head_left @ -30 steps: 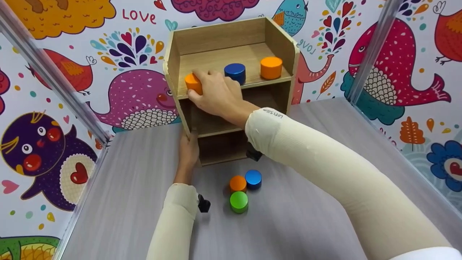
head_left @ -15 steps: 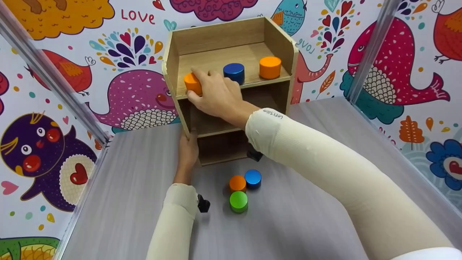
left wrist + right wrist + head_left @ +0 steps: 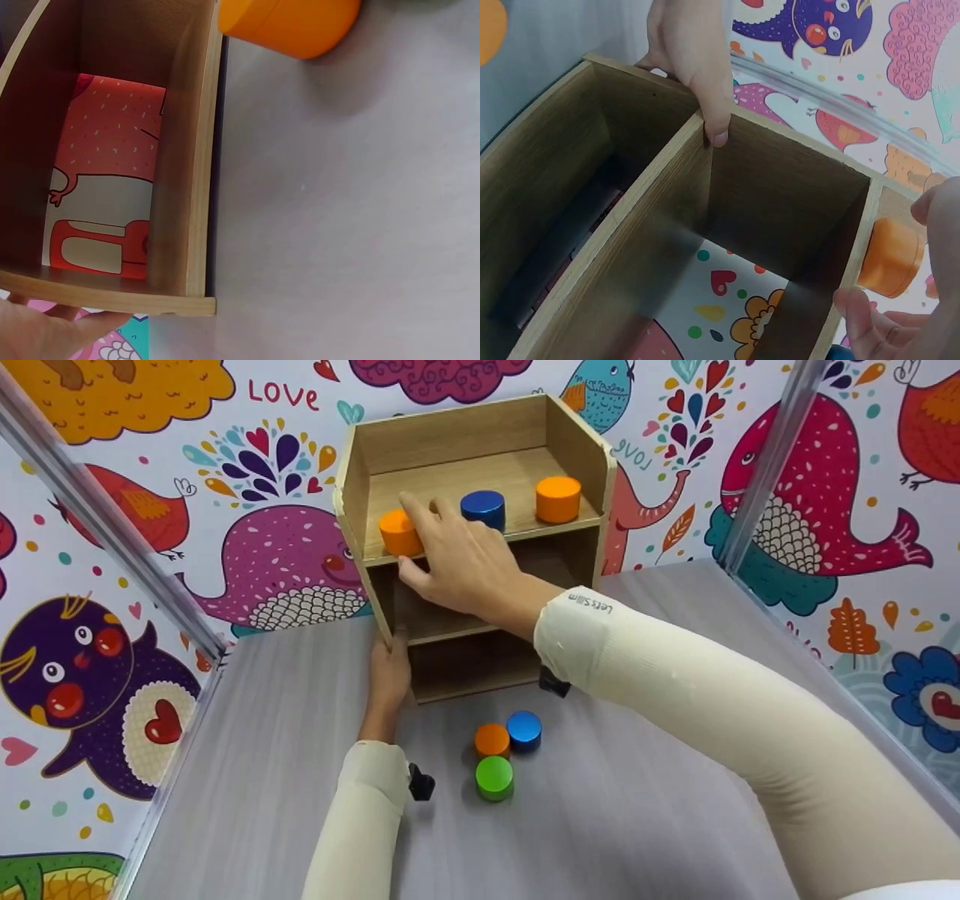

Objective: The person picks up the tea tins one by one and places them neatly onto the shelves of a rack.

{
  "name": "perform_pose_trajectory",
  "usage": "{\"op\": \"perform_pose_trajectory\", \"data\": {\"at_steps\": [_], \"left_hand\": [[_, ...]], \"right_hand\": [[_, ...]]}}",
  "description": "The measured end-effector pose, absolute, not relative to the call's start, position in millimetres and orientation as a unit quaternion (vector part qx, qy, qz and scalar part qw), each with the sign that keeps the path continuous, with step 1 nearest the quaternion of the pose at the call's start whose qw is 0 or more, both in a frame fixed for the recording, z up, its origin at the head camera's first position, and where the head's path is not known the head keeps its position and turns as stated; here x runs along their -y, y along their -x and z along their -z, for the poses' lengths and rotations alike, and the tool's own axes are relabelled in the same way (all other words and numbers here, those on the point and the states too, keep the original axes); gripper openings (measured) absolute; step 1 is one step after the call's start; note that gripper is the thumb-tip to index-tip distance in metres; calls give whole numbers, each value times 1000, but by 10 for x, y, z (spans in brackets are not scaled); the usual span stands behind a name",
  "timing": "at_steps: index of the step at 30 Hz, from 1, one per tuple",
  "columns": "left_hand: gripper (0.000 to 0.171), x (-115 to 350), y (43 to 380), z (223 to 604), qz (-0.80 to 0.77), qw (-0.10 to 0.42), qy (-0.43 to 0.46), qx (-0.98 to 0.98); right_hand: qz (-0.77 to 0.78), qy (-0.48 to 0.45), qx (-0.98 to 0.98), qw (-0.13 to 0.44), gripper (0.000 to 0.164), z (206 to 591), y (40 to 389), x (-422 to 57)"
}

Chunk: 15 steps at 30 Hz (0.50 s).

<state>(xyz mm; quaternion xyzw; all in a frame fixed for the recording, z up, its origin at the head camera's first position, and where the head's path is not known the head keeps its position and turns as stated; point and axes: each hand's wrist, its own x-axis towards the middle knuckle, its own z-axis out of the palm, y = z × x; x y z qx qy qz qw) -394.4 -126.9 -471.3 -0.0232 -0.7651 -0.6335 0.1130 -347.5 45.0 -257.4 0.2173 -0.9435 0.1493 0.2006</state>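
A small wooden shelf unit (image 3: 457, 442) stands on the table. Its top level bears an orange cylinder (image 3: 398, 536) at the left, a blue cylinder (image 3: 484, 510) in the middle and another orange one at the right. My right hand (image 3: 469, 559) is just beside the left orange cylinder, thumb and fingers spread apart. In the right wrist view a gap shows between those fingers and the orange cylinder (image 3: 892, 256), and the thumb is at the shelf's edge. My left hand (image 3: 390, 671) grips the unit's left side panel; its thumb (image 3: 718, 129) bends over the front edge.
In front of the unit, a blue cylinder (image 3: 524, 730), an orange cylinder (image 3: 492, 740) and a green cylinder (image 3: 494, 778) stand close together on the grey table (image 3: 300, 780). Walls with printed animals enclose the table at the back and sides, joined by metal posts.
The right hand's fingers have come off the left orange cylinder and the hand has drawn slightly right. That cylinder stays on the top level. My left hand keeps its place.
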Motion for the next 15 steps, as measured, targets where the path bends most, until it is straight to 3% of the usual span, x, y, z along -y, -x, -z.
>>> {"op": "perform_pose_trajectory", "data": {"at_steps": [10, 15], "left_hand": [[49, 1261, 3929, 4727, 622, 108, -2, 775], [35, 1257, 3917, 4718, 624, 110, -19, 774]], "right_hand": [[-140, -305, 896, 291, 73, 2697, 3241, -740], [-130, -319, 885, 312, 68, 2783, 3179, -934]]}}
